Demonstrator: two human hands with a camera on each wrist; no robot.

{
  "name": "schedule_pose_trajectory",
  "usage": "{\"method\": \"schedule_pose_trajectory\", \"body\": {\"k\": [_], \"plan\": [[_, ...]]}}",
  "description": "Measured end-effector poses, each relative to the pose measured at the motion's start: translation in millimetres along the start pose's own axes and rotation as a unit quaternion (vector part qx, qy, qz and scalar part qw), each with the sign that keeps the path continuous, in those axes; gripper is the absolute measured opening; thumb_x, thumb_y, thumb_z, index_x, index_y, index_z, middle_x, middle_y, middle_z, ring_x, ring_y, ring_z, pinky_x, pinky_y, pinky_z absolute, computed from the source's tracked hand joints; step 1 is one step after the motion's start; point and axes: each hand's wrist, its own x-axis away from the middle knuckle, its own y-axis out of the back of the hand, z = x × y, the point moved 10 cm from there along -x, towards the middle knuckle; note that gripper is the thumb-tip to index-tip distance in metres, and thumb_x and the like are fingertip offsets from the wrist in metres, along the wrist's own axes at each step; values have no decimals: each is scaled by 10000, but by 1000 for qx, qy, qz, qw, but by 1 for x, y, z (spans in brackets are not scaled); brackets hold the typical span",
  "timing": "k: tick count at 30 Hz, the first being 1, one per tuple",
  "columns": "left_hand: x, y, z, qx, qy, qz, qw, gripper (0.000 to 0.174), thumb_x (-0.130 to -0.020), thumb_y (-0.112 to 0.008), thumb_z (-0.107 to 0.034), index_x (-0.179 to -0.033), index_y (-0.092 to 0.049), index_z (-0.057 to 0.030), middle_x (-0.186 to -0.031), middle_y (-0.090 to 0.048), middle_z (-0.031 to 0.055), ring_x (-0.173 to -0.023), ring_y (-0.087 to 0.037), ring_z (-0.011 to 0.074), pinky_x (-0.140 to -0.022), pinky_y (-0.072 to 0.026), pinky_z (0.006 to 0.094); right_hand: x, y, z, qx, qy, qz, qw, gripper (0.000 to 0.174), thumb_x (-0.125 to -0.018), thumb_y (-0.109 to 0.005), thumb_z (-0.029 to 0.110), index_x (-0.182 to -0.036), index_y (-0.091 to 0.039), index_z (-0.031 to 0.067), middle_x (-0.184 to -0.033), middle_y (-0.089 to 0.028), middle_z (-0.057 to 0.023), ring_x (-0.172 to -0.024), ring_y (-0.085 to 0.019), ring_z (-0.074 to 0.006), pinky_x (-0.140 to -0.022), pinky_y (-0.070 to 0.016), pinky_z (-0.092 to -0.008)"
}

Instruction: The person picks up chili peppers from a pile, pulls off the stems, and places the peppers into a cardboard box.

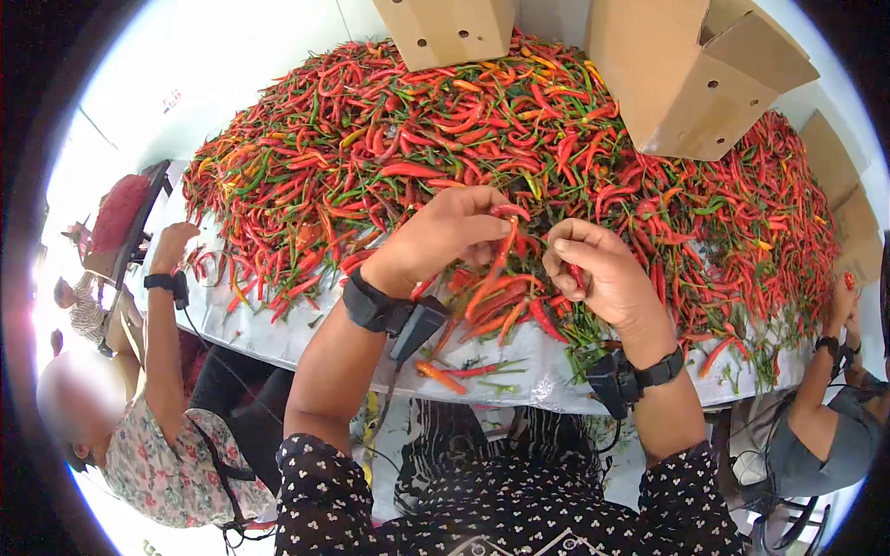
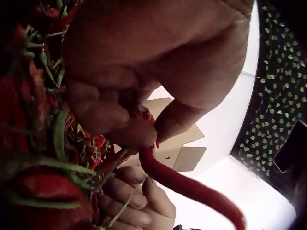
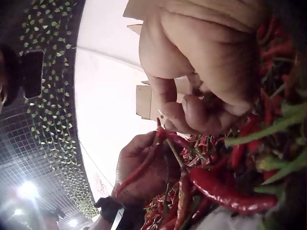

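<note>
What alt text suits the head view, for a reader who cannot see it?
Red chili peppers hang in the grip of a person's left hand, with the right hand curled close by, above a large heap of mostly red peppers on a table. Cardboard boxes are at its far side; other people are on both sides.

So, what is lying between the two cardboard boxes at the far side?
Between the left box and the right box, the head view shows the chilli heap, mostly red with some green and orange, and a pale surface beyond it.
</note>
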Motion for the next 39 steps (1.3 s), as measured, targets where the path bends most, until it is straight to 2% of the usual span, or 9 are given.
{"method": "schedule_pose_trajectory", "body": {"k": [6, 8, 15, 24, 28, 31, 32, 36, 39], "plan": [[8, 15, -6, -121, -16, -26, 992, 233, -791, -559, -112, -998, -570, -5, -654, -514, -26, -552, -450, 41, -481, -356, 208, 3, -1, 3, 45, 0, -22, 999, 108, -835, -572, 134, -874, -535, 40, -678, -520, -11, -496, -413, -46, -402, -277, -178], [10, 24, -8, -149, -35, -71, 986, 262, -790, -561, -104, -1028, -561, 8, -658, -514, -28, -560, -458, 38, -477, -357, 211, 4, -3, 3, 177, -16, -36, 983, 152, -810, -597, 119, -919, -556, 21, -675, -515, 11, -512, -413, -33, -408, -285, -175], [11, 22, -6, -161, -58, -23, 985, 239, -834, -544, -127, -1039, -566, -7, -740, -542, -14, -577, -475, 42, -514, -400, 203, 4, -11, 9, 408, 12, -18, 913, 125, -775, -631, 126, -842, -617, 21, -645, -527, 34, -561, -473, -44, -511, -399, -217], [10, 23, -4, -157, -83, -10, 984, 212, -857, -525, -155, -1004, -591, -17, -760, -569, -14, -603, -483, 44, -536, -409, 206, 11, -3, 20, 337, -2, -40, 940, 94, -790, -597, 113, -826, -593, 26, -653, -520, 41, -588, -464, -34, -531, -390, -207], [9, 36, -10, -156, -97, -37, 982, 220, -858, -524, -169, -994, -596, -12, -732, -567, -20, -619, -495, 46, -548, -409, 200, 14, -7, 48, 372, 120, -121, 913, 107, -765, -614, 103, -842, -603, 29, -652, -522, 41, -589, -449, -23, -536, -389, -202], [9, 54, -6, -161, -97, -83, 979, 225, -862, -523, -190, -971, -600, -9, -702, -561, -20, -602, -509, 48, -542, -406, 201, 19, -53, 34, 478, 58, -15, 876, 111, -751, -621, 87, -850, -618, 37, -667, -575, -1, -626, -513, -50, -555, -421, -246], [10, 55, -7, -159, -98, -84, 979, 225, -862, -523, -190, -971, -600, -9, -702, -561, -20, -602, -509, 48, -542, -406, 201, 25, -85, 30, 467, 84, 47, 879, 138, -717, -620, 43, -855, -629, 38, -735, -590, 24, -577, -430, -21, -515, -362, -201], [20, 72, -25, -132, -124, -138, 974, 184, -867, -529, -182, -943, -595, -27, -709, -566, -27, -600, -505, 30, -529, -394, 188, 40, -164, -27, 553, 87, 307, 770, 217, -744, -602, 120, -945, -616, 39, -795, -622, -131, -697, -623, -244, -629, -491, -316], [31, 88, -32, -89, -132, -183, 970, 166, -870, -528, -161, -940, -592, -25, -712, -561, -37, -602, -501, 23, -534, -399, 182, 37, -173, -47, 605, 109, 350, 707, 212, -756, -590, 124, -948, -613, 36, -749, -616, -131, -673, -613, -249, -615, -480, -307]]}}
